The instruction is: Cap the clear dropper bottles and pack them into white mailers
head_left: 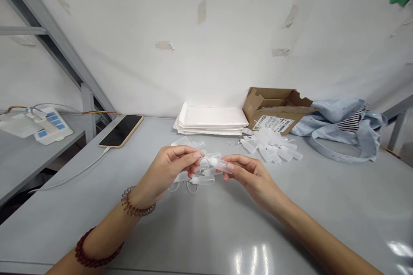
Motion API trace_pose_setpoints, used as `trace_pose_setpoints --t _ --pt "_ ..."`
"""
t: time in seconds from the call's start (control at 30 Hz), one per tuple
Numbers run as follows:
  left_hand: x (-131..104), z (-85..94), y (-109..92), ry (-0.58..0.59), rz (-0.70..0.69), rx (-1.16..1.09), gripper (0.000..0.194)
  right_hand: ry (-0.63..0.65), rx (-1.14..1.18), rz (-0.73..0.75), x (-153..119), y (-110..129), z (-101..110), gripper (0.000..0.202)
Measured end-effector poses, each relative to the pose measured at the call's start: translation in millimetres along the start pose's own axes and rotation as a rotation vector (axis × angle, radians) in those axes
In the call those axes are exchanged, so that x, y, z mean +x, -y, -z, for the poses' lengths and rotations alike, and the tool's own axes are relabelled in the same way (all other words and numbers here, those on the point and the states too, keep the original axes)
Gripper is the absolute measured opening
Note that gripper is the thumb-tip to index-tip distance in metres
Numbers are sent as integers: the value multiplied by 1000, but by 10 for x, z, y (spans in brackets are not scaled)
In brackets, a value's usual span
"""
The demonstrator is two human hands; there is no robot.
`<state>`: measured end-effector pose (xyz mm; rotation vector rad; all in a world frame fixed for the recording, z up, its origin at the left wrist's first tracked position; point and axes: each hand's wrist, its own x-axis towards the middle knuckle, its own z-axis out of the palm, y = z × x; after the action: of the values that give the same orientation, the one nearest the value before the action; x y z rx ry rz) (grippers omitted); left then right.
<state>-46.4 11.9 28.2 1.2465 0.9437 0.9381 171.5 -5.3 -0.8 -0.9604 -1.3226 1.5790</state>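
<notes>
- A dark red coil band (97, 255) and a brown coil band (137, 206) circle the left arm.
- The right hand (247, 172) grips the body of a small translucent bottle (221, 165), tilted above the grey table (200, 227).
- The left hand (176, 163) is closed in a pinch at the bottle's nozzle end; the exact part is too small to tell.
- Loose bottles (204, 180) lie below and between the hands.
- Left of them rests a phone (121, 131) with a white cable (77, 175).
- Farther right is a bottle pile (272, 144).
- Behind stand stacked white envelopes (211, 118), an open carton (274, 109) and light blue fabric (338, 122).
</notes>
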Motion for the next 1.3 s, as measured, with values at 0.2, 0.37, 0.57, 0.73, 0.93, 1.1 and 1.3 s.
trace_pose_setpoints --t 0.2,0.37,0.57,0.73,0.93,1.1,1.3 --pt "10 -1 21 -55 -39 57 17 -11 3 5 -3 -15 -2 23" --pt "2 -14 23 -80 -52 73 17 -13 10 3 8 -19 -2 23" --pt "-1 -34 15 -82 -67 110 18 -19 25 3 17 -23 -3 23" --pt "-10 -56 -2 -104 -85 160 22 -34 49 6 9 -26 -14 24" --pt "-27 -89 -3 -125 -133 266 17 -45 92 4 -8 -14 -12 23" --pt "-28 -104 -9 -118 -145 307 18 -53 60 23 4 -4 7 24" --pt "-34 -79 -26 -113 -128 305 17 -50 73 19 -3 26 -4 25"
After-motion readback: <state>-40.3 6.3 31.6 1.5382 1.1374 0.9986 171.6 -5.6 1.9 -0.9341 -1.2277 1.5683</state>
